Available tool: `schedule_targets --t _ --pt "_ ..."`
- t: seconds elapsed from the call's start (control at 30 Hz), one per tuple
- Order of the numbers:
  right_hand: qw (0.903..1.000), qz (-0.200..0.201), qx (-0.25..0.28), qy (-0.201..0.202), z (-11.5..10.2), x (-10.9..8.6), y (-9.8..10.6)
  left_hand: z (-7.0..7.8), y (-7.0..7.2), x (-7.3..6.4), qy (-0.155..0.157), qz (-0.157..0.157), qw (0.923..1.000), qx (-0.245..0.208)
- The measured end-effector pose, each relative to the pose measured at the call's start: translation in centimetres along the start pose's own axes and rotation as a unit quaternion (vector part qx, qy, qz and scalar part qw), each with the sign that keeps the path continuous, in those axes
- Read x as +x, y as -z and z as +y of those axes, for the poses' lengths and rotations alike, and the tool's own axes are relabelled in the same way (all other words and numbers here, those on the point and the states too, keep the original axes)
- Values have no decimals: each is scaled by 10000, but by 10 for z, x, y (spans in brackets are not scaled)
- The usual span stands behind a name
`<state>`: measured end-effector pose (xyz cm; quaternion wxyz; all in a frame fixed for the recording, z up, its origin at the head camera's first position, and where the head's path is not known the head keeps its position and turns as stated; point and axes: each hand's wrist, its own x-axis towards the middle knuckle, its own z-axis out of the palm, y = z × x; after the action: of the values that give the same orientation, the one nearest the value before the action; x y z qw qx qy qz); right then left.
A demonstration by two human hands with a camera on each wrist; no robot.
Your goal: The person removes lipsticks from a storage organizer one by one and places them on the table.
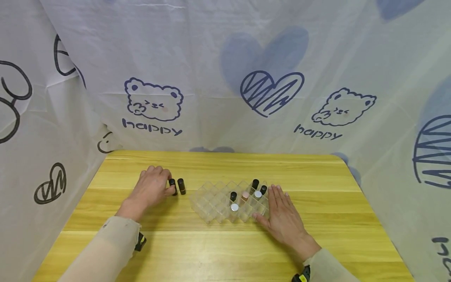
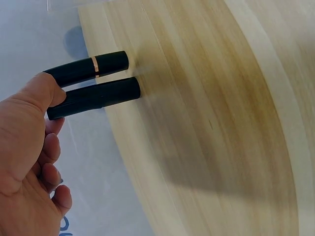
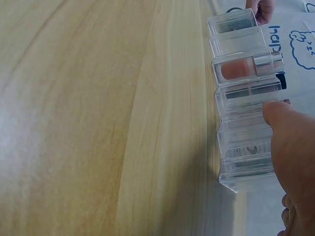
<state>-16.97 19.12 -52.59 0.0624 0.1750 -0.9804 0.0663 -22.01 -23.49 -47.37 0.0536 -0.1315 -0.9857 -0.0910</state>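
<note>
At the left of the table, my left hand pinches a black lipstick tube between thumb and fingers. A second black lipstick tube, with a gold band, stands upright just to its right. My right hand lies along the right end of a clear lipstick organizer. Its fingers are straight, and the thumb touches the front corner. Several tubes stand in the organizer's right half, among them a black-capped one, a pinkish one and a silver-capped one. Slots on its left side hold nothing.
The wooden table ends at a printed cloth backdrop at the back and on both sides. A dark wrist strap shows at the left sleeve, another strap at the right.
</note>
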Motion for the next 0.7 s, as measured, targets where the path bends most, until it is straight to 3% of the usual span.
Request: schedule_targets --t 0.3,0.7 --pt "10000 6 20 -9 0 0 -1 -1 1 0 -130 98 9998 75" --pt "10000 9 48 -35 0 1 -1 -2 1 -1 -45 42 10000 43"
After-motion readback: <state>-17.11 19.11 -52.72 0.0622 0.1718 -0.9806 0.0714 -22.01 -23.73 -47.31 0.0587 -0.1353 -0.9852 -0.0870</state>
